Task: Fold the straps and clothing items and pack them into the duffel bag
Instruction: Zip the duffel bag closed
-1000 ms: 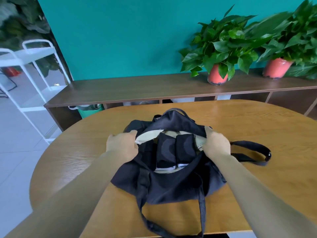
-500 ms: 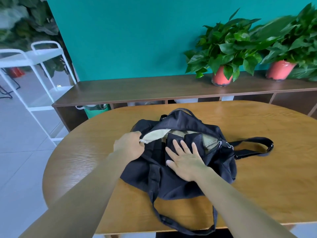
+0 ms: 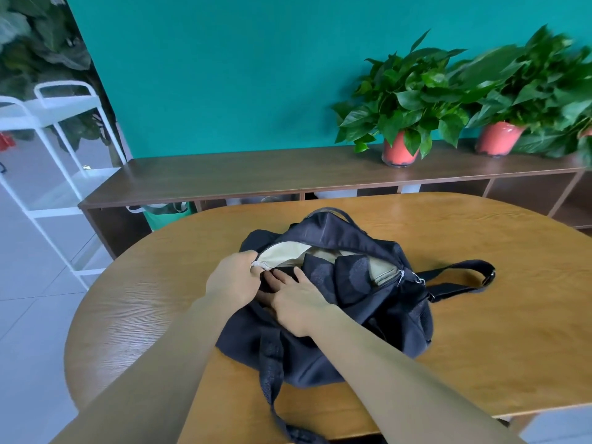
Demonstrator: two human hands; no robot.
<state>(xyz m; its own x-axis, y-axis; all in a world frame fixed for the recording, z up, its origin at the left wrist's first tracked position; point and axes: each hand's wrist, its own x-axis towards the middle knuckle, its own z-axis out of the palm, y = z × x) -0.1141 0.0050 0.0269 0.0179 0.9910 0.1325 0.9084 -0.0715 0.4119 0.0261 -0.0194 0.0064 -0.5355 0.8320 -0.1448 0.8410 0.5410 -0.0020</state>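
One slumped dark fabric duffel bag [image 3: 320, 363]

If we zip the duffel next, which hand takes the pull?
Right. The left hand pinches the opening's left end, anchoring the duffel bag; the right hand rests open, and the zipper pull sits on its side.

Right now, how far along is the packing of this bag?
Mostly done: folded dark clothing already sits inside the duffel bag. In hand: the left hand grips the opening's edge while the right hand reaches in beside the clothing. Left: the bag is unzipped, and the shoulder strap lies loose on the table.
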